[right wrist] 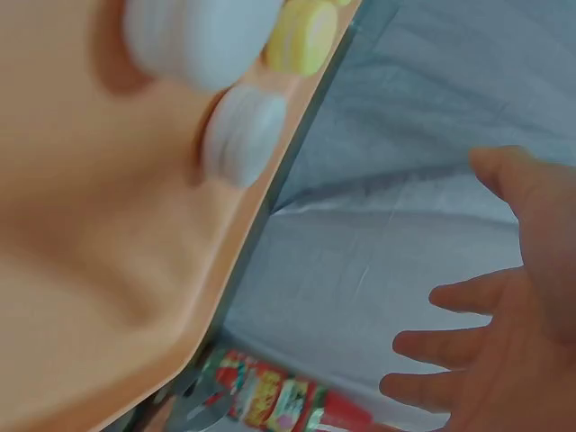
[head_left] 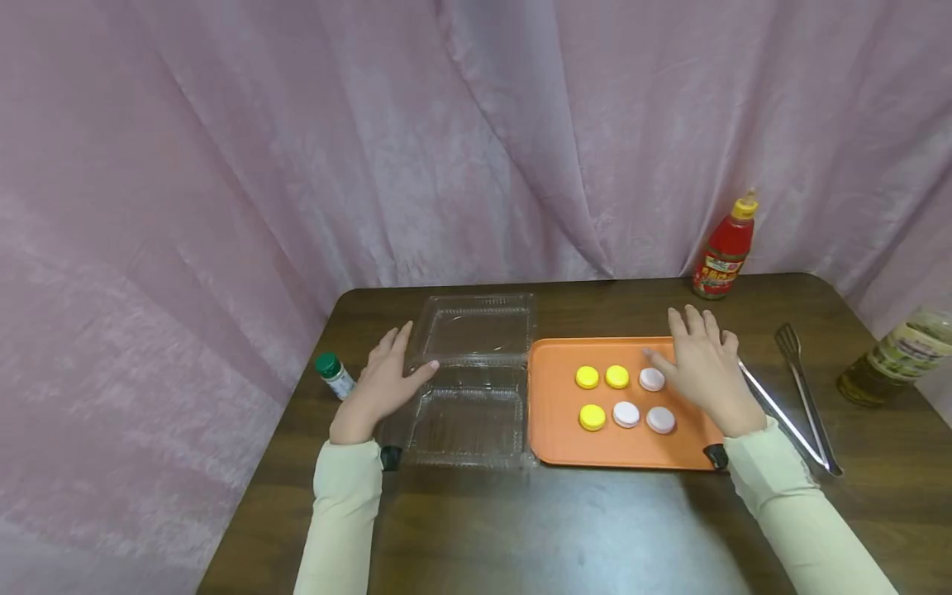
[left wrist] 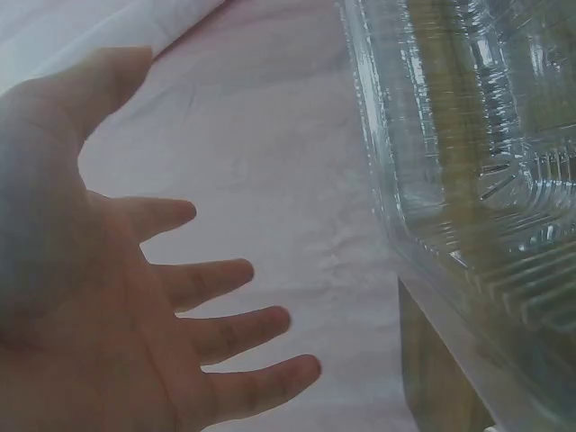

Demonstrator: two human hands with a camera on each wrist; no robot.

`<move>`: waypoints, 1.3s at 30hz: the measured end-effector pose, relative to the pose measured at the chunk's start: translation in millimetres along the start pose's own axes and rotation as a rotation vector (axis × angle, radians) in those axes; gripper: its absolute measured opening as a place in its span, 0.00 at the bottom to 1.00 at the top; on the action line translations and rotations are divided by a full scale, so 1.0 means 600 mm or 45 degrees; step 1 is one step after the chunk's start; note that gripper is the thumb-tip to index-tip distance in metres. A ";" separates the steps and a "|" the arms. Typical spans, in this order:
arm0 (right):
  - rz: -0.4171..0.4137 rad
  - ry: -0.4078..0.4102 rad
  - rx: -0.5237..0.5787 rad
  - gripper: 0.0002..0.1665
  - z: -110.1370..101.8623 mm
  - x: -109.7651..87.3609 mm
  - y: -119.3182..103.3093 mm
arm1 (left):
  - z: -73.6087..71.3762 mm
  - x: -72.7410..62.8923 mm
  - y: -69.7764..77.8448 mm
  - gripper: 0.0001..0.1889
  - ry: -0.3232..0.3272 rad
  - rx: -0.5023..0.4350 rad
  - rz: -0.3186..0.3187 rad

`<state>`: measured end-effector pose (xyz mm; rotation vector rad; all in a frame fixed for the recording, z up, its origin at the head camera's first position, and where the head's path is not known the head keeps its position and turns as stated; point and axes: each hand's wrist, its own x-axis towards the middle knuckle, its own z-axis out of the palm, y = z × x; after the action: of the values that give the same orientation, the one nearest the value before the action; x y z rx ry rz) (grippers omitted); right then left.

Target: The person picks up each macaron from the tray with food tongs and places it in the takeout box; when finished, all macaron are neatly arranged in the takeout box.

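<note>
An orange tray (head_left: 550, 430) lies on the table with yellow macarons (head_left: 592, 417) and pale macarons (head_left: 626, 414) in two rows. To its left an opened clear plastic box (head_left: 468, 413) lies flat, its lid half towards the curtain. My left hand (head_left: 383, 384) is held over the box's left edge, fingers spread, holding nothing. Over the tray's right side is my right hand (head_left: 702, 368), also spread and holding nothing. In the right wrist view, its fingers stand apart from the white macaron (right wrist: 245, 135). The left wrist view shows the clear box (left wrist: 486, 198) beyond my fingers.
A green-capped shaker bottle (head_left: 335, 374) stands left of the box. Right of the tray lie metal tongs (head_left: 806, 405). A red sauce bottle (head_left: 725, 252) stands at the back, and an oil bottle (head_left: 896, 359) at the right. A pink curtain (head_left: 476, 149) hangs behind the table.
</note>
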<state>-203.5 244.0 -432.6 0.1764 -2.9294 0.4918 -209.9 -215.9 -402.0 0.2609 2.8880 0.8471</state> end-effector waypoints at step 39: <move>0.391 -0.021 0.040 0.53 -0.010 -0.092 0.189 | 0.038 -0.045 -0.130 0.33 0.038 -0.814 -0.097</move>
<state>-164.6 357.3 -472.7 -0.2715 -2.9783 0.5801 -190.1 -273.9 -461.8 0.0692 2.4556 1.6869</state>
